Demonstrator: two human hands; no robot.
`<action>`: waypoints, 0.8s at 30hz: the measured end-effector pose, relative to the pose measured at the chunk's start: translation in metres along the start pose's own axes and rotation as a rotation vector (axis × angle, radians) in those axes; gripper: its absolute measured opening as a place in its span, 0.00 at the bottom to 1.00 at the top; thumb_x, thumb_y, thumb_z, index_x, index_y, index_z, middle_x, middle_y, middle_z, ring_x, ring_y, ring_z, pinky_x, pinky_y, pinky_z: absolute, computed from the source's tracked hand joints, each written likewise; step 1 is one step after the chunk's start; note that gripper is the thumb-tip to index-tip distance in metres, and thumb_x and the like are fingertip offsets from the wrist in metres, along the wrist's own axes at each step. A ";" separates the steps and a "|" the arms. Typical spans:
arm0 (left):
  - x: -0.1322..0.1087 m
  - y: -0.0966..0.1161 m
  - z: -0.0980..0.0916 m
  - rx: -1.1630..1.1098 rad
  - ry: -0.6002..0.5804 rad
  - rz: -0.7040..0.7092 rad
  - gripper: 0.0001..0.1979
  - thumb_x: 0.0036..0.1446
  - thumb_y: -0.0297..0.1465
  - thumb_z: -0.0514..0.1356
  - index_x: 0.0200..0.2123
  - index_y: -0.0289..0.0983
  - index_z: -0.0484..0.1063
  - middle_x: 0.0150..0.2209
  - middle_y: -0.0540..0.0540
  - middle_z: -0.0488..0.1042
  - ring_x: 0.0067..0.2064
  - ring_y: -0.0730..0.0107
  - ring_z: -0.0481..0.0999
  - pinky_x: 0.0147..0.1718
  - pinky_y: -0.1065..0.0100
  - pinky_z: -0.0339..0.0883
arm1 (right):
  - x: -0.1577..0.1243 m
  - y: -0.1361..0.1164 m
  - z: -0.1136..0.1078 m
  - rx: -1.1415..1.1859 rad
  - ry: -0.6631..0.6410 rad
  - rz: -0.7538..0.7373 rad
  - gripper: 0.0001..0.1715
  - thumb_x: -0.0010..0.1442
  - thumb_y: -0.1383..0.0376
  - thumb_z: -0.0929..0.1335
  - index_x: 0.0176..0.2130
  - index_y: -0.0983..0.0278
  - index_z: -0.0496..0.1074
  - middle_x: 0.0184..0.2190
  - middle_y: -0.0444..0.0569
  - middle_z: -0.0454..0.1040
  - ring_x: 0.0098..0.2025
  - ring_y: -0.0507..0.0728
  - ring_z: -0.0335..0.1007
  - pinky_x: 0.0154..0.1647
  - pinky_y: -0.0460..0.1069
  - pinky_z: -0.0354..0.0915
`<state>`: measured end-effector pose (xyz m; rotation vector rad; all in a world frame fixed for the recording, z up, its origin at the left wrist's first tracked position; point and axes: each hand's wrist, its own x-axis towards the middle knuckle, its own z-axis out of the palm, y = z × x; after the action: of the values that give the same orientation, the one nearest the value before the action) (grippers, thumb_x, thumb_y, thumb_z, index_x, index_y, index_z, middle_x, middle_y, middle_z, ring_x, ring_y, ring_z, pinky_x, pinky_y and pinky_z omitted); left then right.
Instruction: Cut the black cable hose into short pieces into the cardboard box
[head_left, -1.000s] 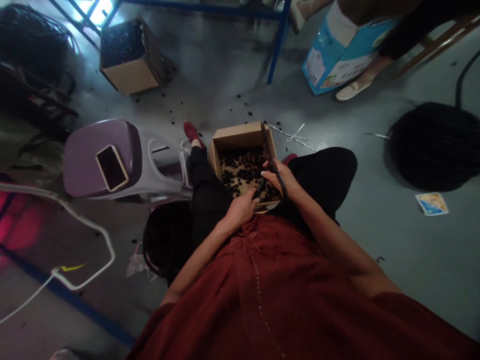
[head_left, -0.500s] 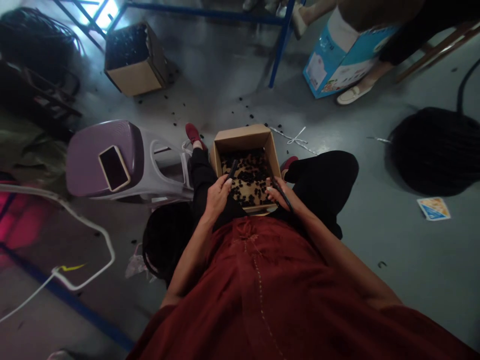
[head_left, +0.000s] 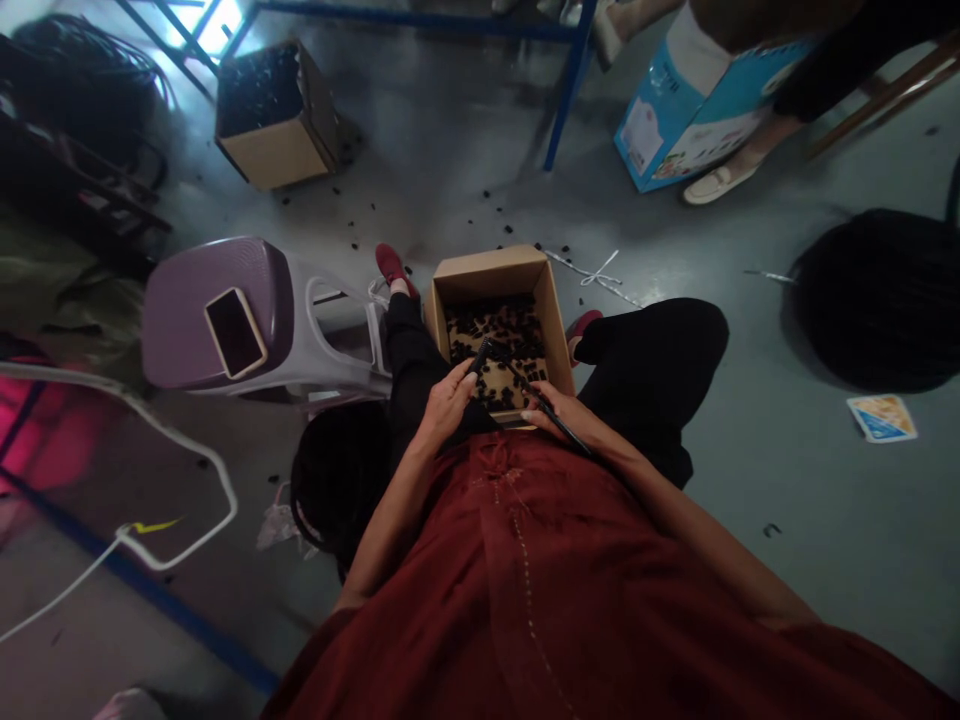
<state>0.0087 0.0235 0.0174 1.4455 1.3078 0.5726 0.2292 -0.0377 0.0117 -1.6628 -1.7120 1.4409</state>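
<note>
My left hand (head_left: 448, 402) is closed around a short black strip (head_left: 481, 355), which sticks out past the fingertips over the cardboard box (head_left: 495, 264). In my right hand (head_left: 561, 412) lies a slim, dark, long-handled tool (head_left: 553, 414). Its thin tip points up and left, close to the end of the strip; whether they touch I cannot tell. The box stands on the floor between my legs. Many small black pieces (head_left: 517, 325) lie scattered over its bottom. Both hands are above the near side of the box.
At left, a phone (head_left: 236, 333) lies on a purple-topped stool (head_left: 176, 345). Another cardboard box (head_left: 274, 155) with black contents stands farther off. A blue carton (head_left: 667, 110) sits by a person's foot (head_left: 721, 184). A black coiled bundle (head_left: 877, 300) lies right. Black bits dot the floor.
The tool in my right hand has swung toward the black strip, its tip now near the strip's end. My left hand has shifted slightly right and down. The whole view has moved a little.
</note>
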 end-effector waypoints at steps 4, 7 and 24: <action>0.000 -0.002 -0.001 -0.046 -0.047 0.004 0.24 0.60 0.38 0.50 0.57 0.33 0.63 0.26 0.51 0.65 0.26 0.79 0.61 0.25 0.76 0.59 | 0.000 0.000 0.001 -0.036 -0.025 -0.002 0.32 0.56 0.52 0.65 0.55 0.62 0.58 0.40 0.50 0.72 0.39 0.57 0.70 0.40 0.51 0.63; -0.002 -0.002 -0.001 -0.025 -0.084 -0.004 0.24 0.60 0.39 0.50 0.56 0.33 0.64 0.27 0.50 0.66 0.27 0.78 0.62 0.27 0.75 0.60 | 0.001 0.002 0.002 -0.055 -0.024 -0.006 0.32 0.56 0.52 0.65 0.56 0.61 0.58 0.41 0.50 0.73 0.40 0.57 0.70 0.41 0.51 0.63; -0.004 0.009 -0.009 0.144 -0.209 0.046 0.24 0.61 0.38 0.48 0.56 0.33 0.64 0.34 0.46 0.72 0.33 0.74 0.68 0.35 0.73 0.62 | 0.002 -0.001 0.000 -0.089 -0.071 0.022 0.35 0.54 0.49 0.66 0.56 0.61 0.59 0.44 0.52 0.71 0.43 0.60 0.69 0.42 0.52 0.63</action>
<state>0.0036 0.0249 0.0296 1.6109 1.1717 0.3517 0.2280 -0.0357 0.0120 -1.7001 -1.8263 1.4702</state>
